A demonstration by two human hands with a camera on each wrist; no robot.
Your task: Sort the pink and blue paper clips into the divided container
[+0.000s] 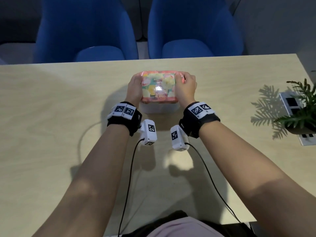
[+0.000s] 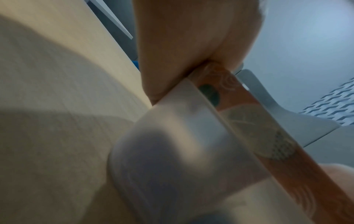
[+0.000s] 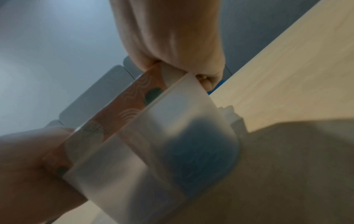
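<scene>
Both hands clasp the floral lid [image 1: 159,86] of the divided container [image 1: 159,108], which stands near the middle of the worktop [image 1: 51,117], nearer its far edge: the left hand [image 1: 135,88] curls round the lid's left end and the right hand [image 1: 185,88] round its right end, fingers hooked over the rim. Judging by this, the lid is either being pulled off or pressed on; which one cannot be told. In the right wrist view a blue mass shows through the frosted wall [image 3: 191,151], perhaps blue clips already inside. No loose clips lie on the worktop. The next move calls for an even two-handed effort, lest the box tip. No brand or writing is readable; only square coded markers on the wristbands [image 1: 123,110]
</scene>
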